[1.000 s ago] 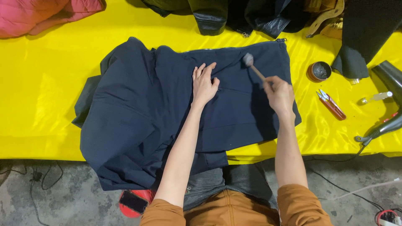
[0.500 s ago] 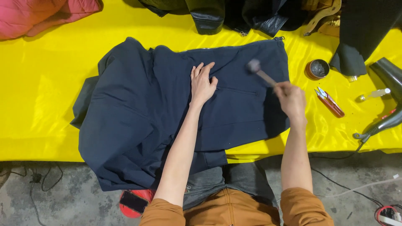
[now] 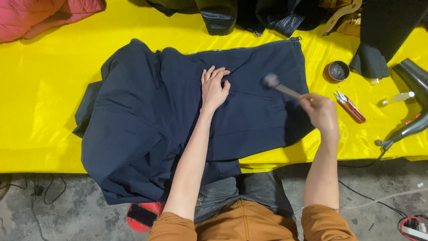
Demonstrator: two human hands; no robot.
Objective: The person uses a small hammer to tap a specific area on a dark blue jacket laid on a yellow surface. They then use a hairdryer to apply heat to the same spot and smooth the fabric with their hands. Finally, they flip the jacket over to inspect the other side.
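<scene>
A dark navy jacket (image 3: 147, 120) lies spread on the yellow table cover (image 3: 49, 89), its lower part hanging over the front edge. My left hand (image 3: 214, 88) presses flat on the cloth near a pocket seam, fingers apart. My right hand (image 3: 319, 111) grips the wooden handle of a small round brush (image 3: 270, 81), whose blurred head hovers over the jacket to the right of my left hand.
A small round tin (image 3: 336, 72), red snips (image 3: 351, 106), a small vial (image 3: 397, 98) and a hair dryer (image 3: 412, 102) lie at the right. Dark garments (image 3: 249, 13) line the back edge, a pink one (image 3: 40, 15) at back left. A phone (image 3: 141, 214) rests below on a red object.
My right hand has drawn the brush down and to the left, then swung its head over the jacket's pocket area. My left hand has stayed pressed on the cloth.
</scene>
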